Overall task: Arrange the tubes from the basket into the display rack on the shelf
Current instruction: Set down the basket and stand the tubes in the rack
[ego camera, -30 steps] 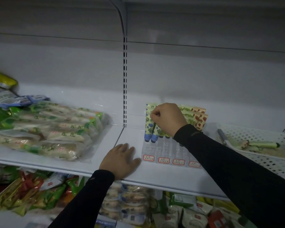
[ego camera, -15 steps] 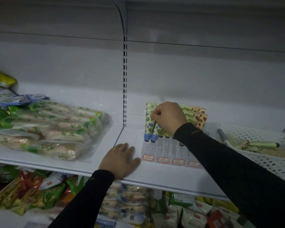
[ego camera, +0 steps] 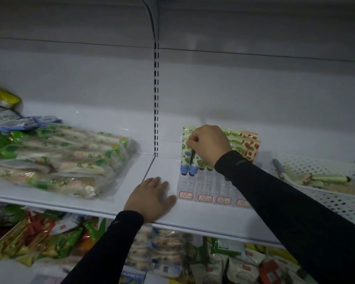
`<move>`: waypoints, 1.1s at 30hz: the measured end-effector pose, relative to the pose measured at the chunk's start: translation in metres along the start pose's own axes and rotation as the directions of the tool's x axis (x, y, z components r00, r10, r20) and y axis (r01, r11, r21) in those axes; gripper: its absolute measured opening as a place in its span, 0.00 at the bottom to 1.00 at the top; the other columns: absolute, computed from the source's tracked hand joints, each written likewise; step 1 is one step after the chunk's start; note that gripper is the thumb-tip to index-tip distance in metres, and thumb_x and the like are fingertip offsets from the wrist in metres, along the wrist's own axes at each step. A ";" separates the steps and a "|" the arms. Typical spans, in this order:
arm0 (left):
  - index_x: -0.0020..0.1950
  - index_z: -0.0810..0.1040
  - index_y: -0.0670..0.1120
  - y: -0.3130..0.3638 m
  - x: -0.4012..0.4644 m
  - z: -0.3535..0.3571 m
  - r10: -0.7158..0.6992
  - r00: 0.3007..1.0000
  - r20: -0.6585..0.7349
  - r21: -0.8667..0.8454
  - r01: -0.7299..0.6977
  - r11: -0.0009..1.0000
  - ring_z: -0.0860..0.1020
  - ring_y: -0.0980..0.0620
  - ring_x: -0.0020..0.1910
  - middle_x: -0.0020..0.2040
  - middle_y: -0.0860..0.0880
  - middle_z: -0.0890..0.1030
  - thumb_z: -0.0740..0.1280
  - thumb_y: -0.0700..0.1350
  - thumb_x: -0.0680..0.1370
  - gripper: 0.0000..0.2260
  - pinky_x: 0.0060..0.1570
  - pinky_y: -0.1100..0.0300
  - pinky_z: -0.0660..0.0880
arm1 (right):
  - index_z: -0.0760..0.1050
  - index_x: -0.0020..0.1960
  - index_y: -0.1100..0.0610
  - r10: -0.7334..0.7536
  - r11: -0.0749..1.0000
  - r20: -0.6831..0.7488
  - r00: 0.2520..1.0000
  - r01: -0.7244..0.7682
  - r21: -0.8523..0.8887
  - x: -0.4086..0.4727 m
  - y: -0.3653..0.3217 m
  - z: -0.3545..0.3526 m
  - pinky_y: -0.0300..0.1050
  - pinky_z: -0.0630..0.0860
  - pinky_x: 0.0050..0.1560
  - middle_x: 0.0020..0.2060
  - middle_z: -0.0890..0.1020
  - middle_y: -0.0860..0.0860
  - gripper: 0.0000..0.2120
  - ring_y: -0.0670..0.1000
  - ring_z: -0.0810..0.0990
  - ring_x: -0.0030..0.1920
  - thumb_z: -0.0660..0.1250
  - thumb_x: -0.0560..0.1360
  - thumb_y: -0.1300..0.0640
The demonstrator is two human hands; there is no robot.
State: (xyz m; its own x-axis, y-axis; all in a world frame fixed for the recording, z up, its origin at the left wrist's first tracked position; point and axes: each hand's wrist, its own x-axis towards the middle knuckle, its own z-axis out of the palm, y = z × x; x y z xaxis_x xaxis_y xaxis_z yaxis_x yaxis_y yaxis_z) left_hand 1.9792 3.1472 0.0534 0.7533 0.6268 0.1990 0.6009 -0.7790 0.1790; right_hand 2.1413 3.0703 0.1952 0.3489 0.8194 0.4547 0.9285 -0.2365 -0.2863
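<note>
A clear display rack (ego camera: 208, 186) with red-framed labels along its front sits on the white shelf (ego camera: 193, 217). Several patterned tubes stand cap-down in its back rows, among them a blue-flowered tube (ego camera: 193, 163) and red-fruit tubes (ego camera: 251, 147). My right hand (ego camera: 208, 144) is closed around the top of the blue-flowered tube at the rack's back left. My left hand (ego camera: 150, 198) lies flat, fingers spread, on the shelf just left of the rack. A white perforated basket (ego camera: 336, 198) at the right holds more tubes (ego camera: 329, 178).
A big clear bag of green-and-white packaged snacks (ego camera: 57, 160) fills the shelf's left half. A slotted upright post (ego camera: 156, 99) divides the back wall. Below the shelf lie many colourful snack packs (ego camera: 39, 242). Another shelf hangs overhead.
My right hand has shifted slightly on the blue-flowered tube at the rack's back left. My left hand has stayed flat on the shelf.
</note>
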 end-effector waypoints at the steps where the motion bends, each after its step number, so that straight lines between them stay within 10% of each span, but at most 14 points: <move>1: 0.60 0.73 0.47 0.000 0.000 0.000 -0.002 1.000 -0.001 -0.004 0.002 1.000 0.68 0.48 0.65 0.63 0.46 0.73 0.51 0.64 0.75 0.27 0.63 0.54 0.66 | 0.83 0.39 0.58 0.001 1.000 0.002 1.000 -0.001 -0.007 0.000 0.001 0.000 0.42 0.72 0.39 0.38 0.83 0.50 0.10 0.51 0.80 0.40 0.66 0.75 0.57; 25: 0.60 0.73 0.48 0.001 -0.001 -0.003 -0.010 1.000 0.016 -0.003 0.011 1.000 0.68 0.49 0.66 0.64 0.48 0.73 0.45 0.67 0.69 0.33 0.64 0.55 0.65 | 0.83 0.44 0.58 -0.034 0.993 -0.181 0.983 0.054 0.102 -0.011 0.015 -0.018 0.43 0.75 0.46 0.39 0.83 0.50 0.14 0.49 0.79 0.41 0.65 0.78 0.50; 33: 0.60 0.73 0.48 0.002 -0.002 -0.005 -0.019 1.000 0.004 -0.017 0.020 1.000 0.67 0.49 0.67 0.65 0.47 0.73 0.44 0.68 0.68 0.35 0.65 0.55 0.65 | 0.82 0.44 0.58 0.044 0.991 -0.039 0.998 -0.048 -0.122 -0.018 0.033 -0.022 0.45 0.77 0.44 0.39 0.83 0.52 0.16 0.52 0.80 0.41 0.63 0.78 0.46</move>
State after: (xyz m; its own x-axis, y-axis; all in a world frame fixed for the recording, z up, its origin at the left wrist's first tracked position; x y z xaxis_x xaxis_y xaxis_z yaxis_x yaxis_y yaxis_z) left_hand 1.9774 3.1439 0.0580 0.7425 0.6418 0.1919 0.6109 -0.7663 0.1989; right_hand 2.1688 3.0362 0.1961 0.3941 0.7873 0.4743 0.9191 -0.3379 -0.2027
